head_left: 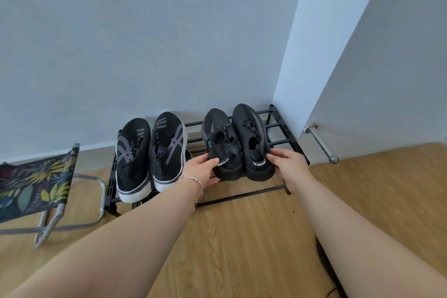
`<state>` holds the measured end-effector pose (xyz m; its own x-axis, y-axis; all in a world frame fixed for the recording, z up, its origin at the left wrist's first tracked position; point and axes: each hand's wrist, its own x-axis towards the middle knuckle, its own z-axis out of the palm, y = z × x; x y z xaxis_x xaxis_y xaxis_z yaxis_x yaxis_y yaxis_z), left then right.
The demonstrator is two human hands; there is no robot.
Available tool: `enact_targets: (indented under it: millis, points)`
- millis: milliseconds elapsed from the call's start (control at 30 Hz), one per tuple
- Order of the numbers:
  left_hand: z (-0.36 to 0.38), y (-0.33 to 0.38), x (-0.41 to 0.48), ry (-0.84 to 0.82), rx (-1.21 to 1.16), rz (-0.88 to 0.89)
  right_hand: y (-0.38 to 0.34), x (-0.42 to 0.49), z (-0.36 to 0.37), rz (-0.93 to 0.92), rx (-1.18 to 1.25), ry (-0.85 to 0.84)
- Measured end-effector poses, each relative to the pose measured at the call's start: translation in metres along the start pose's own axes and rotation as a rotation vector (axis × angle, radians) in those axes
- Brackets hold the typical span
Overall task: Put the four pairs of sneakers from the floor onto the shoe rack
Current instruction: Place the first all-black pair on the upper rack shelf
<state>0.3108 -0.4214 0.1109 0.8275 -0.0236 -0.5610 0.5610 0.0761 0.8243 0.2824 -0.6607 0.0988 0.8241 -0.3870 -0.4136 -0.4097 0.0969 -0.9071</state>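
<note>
- Setting the all-black knit pair (238,143) on the top tier of the shoe rack (278,126), toes pointing away toward the wall, heels toward the person.
- Left hand (202,168): fingers curled around the heel of the left shoe of that pair, thumb across the collar near the "DESIGNED" pull tab. Gripping, not spread.
- Right hand (286,164): fingers closed on the outer side of the heel of the right shoe; thumb side pressed against it. Whether the palm touches, cannot tell.
- Key relation: each shoe runs lengthways straight ahead of the hand holding it, so the long axis lines up with the forearm. Any seating push goes forward along that axis; release means drawing back toward the body.
- Heels appear to overhang the front rail slightly; judgement: a short nudge forward would seat them better.
- Black-and-purple pair (151,152) sits on the same tier just to the outside of the left hand, close to the wrist, not touching the black pair.
- Lower tier mostly hidden.
- Dark shape (325,264) on the floor beneath the right forearm; possibly another shoe, unclear.
</note>
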Motion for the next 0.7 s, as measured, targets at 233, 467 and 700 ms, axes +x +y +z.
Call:
enact_targets:
  millis: [233,467,700]
  points:
    - [0.001,-0.002,0.010,-0.003,0.027,-0.017,0.004,0.026,0.003,0.000,-0.083,0.043]
    - [0.009,0.000,0.021,-0.018,0.038,-0.005,-0.004,0.020,0.012,-0.075,-0.171,0.094]
    - [0.011,-0.003,0.024,-0.006,0.075,0.029,-0.002,0.027,0.013,-0.111,-0.241,0.114]
